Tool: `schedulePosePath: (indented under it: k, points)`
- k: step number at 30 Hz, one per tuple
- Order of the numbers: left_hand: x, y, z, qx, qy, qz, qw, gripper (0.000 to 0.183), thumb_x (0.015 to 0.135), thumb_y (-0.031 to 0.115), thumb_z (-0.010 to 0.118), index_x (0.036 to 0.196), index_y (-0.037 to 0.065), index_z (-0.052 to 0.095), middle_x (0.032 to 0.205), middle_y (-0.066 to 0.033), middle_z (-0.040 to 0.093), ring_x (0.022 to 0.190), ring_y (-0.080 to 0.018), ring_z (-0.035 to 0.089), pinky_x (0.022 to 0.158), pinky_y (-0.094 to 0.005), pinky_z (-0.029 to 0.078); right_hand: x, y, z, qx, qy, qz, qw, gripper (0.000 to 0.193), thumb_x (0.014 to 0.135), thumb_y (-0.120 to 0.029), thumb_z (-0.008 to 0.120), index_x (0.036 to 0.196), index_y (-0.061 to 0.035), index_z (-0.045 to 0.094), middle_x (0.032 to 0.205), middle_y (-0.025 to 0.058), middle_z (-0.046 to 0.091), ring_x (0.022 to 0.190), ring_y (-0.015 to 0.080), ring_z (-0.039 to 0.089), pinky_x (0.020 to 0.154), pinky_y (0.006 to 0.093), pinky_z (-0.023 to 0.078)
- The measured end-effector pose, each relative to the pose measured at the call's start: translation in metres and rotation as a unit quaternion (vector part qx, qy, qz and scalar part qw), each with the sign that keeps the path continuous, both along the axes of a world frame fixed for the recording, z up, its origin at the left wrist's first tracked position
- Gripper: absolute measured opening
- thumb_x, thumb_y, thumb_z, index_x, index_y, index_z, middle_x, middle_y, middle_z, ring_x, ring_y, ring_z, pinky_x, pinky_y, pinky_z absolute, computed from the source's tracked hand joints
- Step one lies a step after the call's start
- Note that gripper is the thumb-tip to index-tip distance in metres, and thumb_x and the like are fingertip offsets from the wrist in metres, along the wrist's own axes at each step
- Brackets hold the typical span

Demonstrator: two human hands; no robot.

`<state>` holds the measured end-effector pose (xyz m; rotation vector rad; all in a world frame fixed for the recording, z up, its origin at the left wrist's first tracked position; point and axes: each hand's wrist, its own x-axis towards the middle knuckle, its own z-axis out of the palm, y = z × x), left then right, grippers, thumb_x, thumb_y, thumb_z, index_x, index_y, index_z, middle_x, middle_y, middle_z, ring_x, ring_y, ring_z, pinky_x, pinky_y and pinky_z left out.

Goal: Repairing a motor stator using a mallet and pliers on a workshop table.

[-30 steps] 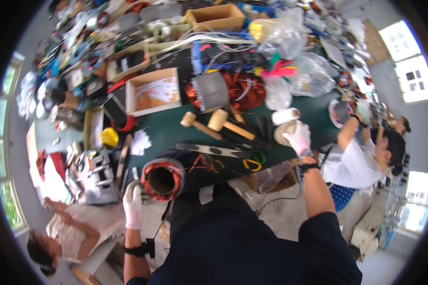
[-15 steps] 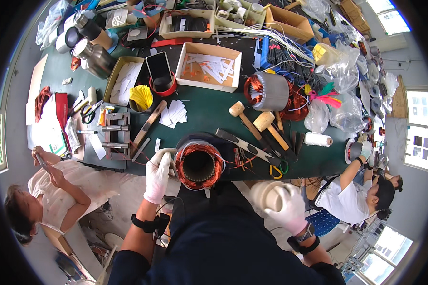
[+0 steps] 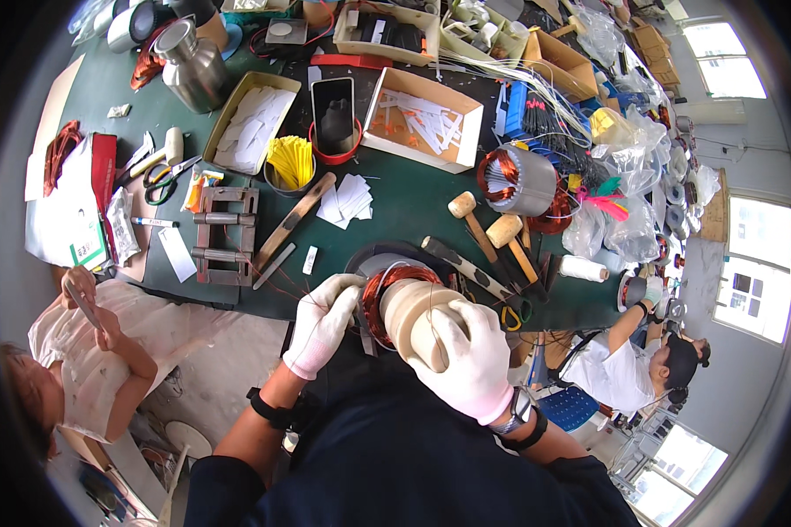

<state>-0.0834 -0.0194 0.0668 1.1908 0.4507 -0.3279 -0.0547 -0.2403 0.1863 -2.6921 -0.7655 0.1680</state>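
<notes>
A motor stator (image 3: pixel 377 309) with a ring of copper windings lies on its side at the table's near edge, its bore facing me. My right hand (image 3: pixel 468 362), in a white glove, grips a cream stepped round block (image 3: pixel 408 318). That block covers the bore, its front up against the windings; how deep it sits is hidden. My left hand (image 3: pixel 322 323), also gloved, has its fingers pressed together at the stator's left edge. What they pinch, if anything, is hidden. A thin reddish wire runs beside them.
Two mallets (image 3: pixel 504 232), a dark worn bar (image 3: pixel 466 265) and scissors (image 3: pixel 515 314) lie right of the stator. Behind them stands another stator (image 3: pixel 529 180). A metal fixture (image 3: pixel 225 235) sits left. One person holds a phone at left; another works at far right.
My right hand has brought the cream block up and leftward from beside the table to the stator's opening. My left hand stays at the stator's edge. The view has shifted and tilted.
</notes>
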Motion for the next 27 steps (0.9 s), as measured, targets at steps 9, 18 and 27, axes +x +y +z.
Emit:
schedulePosePath:
  k: [9, 18, 27]
  points:
    - [0.006, -0.007, 0.013, 0.279, -0.252, -0.011, 0.927, 0.028, 0.090, 0.005, 0.074, 0.119, 0.004, 0.073, 0.113, -0.0136, 0.067, 0.104, -0.0298, 0.066, 0.094, -0.0392, 0.054, 0.023, 0.024, -0.018, -0.054, 0.058, 0.044, 0.996, 0.064, 0.078, -0.039, 0.089, 0.127, -0.0045, 0.067, 0.120, 0.0166, 0.062, 0.114, 0.0380, 0.061, 0.087, 0.0504, 0.055]
    - [0.031, -0.045, -0.003, 0.257, -0.449, -0.012, 0.856, 0.035, 0.089, 0.014, 0.067, 0.121, 0.001, 0.067, 0.118, -0.0175, 0.065, 0.110, -0.0413, 0.063, 0.100, -0.0526, 0.049, 0.043, 0.035, -0.071, -0.061, 0.062, 0.089, 0.992, 0.029, 0.084, -0.037, 0.068, 0.100, -0.0119, 0.067, 0.097, 0.0074, 0.061, 0.096, 0.0310, 0.060, 0.073, 0.0470, 0.050]
    - [0.025, -0.048, -0.025, 0.222, -0.436, 0.000, 0.872, 0.035, 0.088, 0.011, 0.063, 0.122, 0.004, 0.067, 0.116, -0.0155, 0.065, 0.107, -0.0351, 0.062, 0.098, -0.0486, 0.048, 0.039, 0.034, -0.073, 0.000, 0.057, 0.074, 0.996, 0.023, 0.084, -0.030, 0.066, 0.090, -0.0088, 0.068, 0.093, 0.0087, 0.064, 0.093, 0.0302, 0.061, 0.074, 0.0461, 0.049]
